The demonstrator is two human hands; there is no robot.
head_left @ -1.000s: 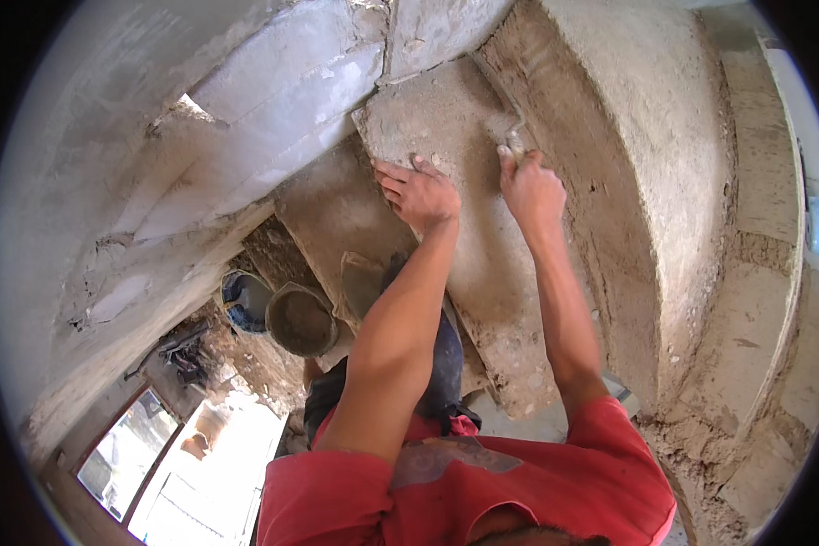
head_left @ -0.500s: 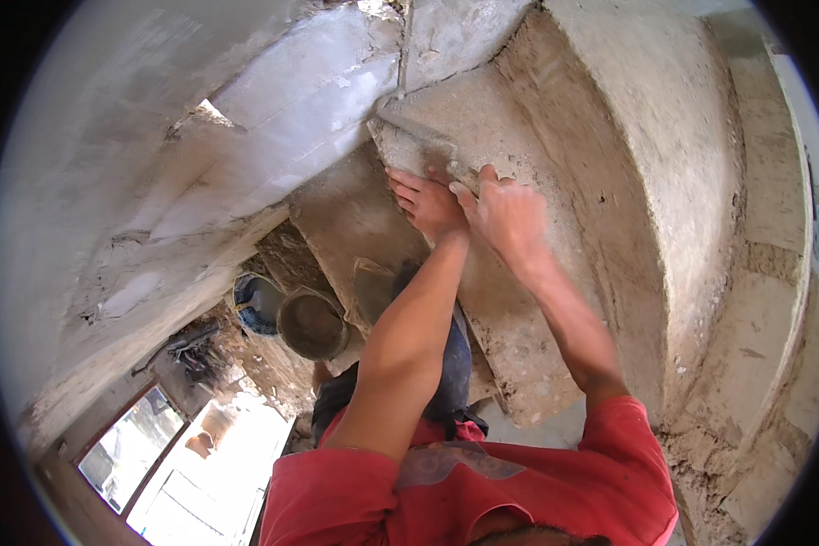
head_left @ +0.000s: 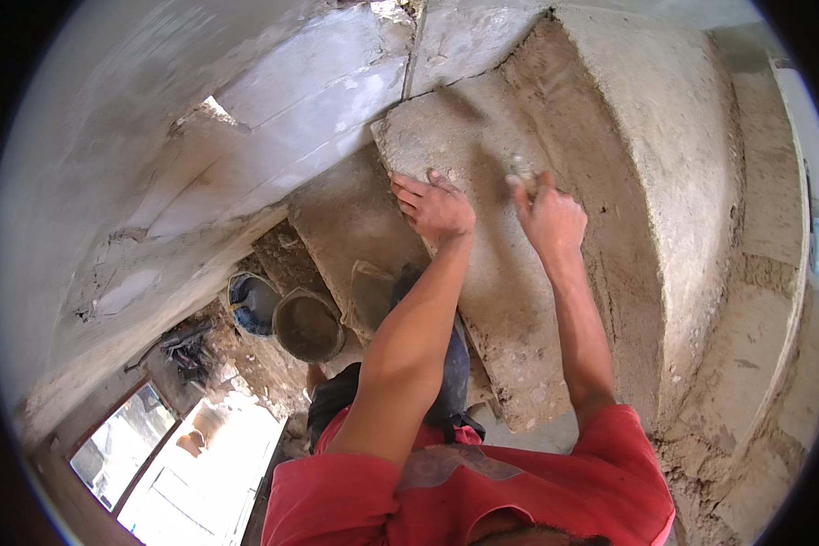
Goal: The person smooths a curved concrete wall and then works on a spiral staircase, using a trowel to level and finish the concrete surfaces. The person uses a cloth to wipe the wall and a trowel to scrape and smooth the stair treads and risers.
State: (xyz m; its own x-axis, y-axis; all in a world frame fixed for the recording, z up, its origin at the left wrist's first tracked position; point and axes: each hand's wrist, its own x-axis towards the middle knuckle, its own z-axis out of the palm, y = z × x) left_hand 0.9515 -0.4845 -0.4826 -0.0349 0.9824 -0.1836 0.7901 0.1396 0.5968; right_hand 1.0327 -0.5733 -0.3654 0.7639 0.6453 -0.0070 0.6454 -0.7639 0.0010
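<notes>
My left hand (head_left: 439, 215) rests with fingers spread at the left edge of a rough concrete step (head_left: 510, 300), holding nothing. To its right and apart from it, my right hand (head_left: 553, 218) is closed over the step. It grips what looks like a trowel (head_left: 520, 167), whose handle end shows by the thumb and whose blade is smeared by motion. A dark blurred streak lies farther off on the step; I cannot tell whether it is blade or shadow.
A lower step (head_left: 337, 209) lies to the left, below a patchy plastered wall (head_left: 282, 118). A bucket of grey mix (head_left: 308, 326) and a blue-rimmed bucket (head_left: 255, 303) stand lower left. A curved low wall (head_left: 664, 164) rises on the right.
My right hand has swung right with the tool, away from my left hand. My left hand stays in nearly the same place on the step's edge.
</notes>
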